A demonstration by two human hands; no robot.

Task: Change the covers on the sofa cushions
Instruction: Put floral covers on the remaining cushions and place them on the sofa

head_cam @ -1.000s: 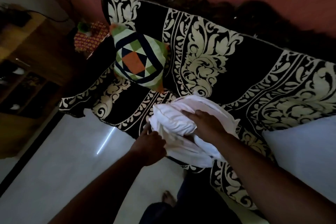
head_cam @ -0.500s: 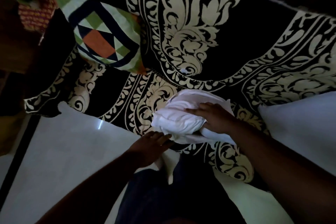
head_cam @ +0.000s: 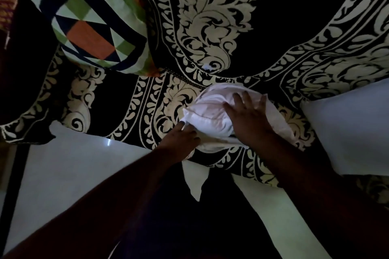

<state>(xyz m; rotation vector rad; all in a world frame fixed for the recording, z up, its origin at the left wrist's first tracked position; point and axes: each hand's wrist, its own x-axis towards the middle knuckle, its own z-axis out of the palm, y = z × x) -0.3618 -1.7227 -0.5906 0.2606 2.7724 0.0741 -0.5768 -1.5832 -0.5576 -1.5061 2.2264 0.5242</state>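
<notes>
Cushion: white insert [head_cam: 210,115] on the patterned sofa throw [head_cam: 273,27].
Right hand [head_cam: 248,120]: fingers spread flat, pressing it.
Left hand [head_cam: 181,139]: fingers curled, gripping its near corner.
Patchwork cushion [head_cam: 94,25]: far left.

Cushions: two — one bare white cushion [head_cam: 212,111] at centre of frame, and one patchwork-covered cushion [head_cam: 94,27] in green, orange and navy at upper left. Hands: two, the left hand [head_cam: 181,139] and the right hand [head_cam: 248,118], both at centre on the white one. One sofa throw [head_cam: 273,38], black with cream floral pattern, filling the upper frame; one plain white fabric piece [head_cam: 353,128] at the right edge, kind unclear.
</notes>
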